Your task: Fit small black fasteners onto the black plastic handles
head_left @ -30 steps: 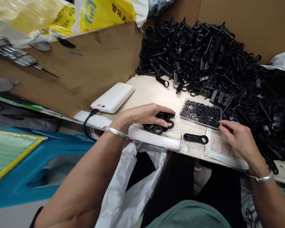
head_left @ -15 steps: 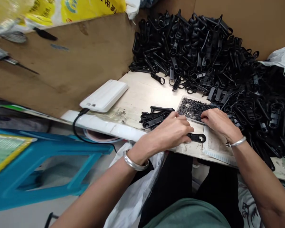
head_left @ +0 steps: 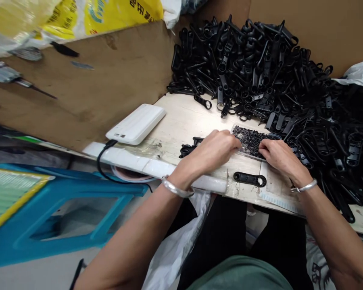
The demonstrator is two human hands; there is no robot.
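A shallow clear tray point(head_left: 245, 154) on the bench holds a heap of small black pieces point(head_left: 250, 141). My left hand point(head_left: 216, 149) is at the tray's left edge, its fingertips pinched together by the pieces. At the tray's right side, my right hand point(head_left: 281, 156) also has its fingers closed in a pinch over the heap. Whatever sits between the fingertips of either hand is too small to make out. Just in front of the tray lies a single black plastic arm with a ring end point(head_left: 249, 179), touched by neither hand. Behind my left hand, more black arms point(head_left: 187, 150) are partly hidden.
A large pile of black plastic parts point(head_left: 245, 68) covers the bench's back and right. To the left lies a white power bank point(head_left: 136, 124) with a black cable point(head_left: 99, 161). A cardboard wall point(head_left: 109, 80) borders the bench, and a blue stool point(head_left: 63, 213) stands below.
My left hand has let go of the black arm, leaving it on the bench, and moved up to the tray. My right hand stays over the small pieces. The view has shifted slightly.
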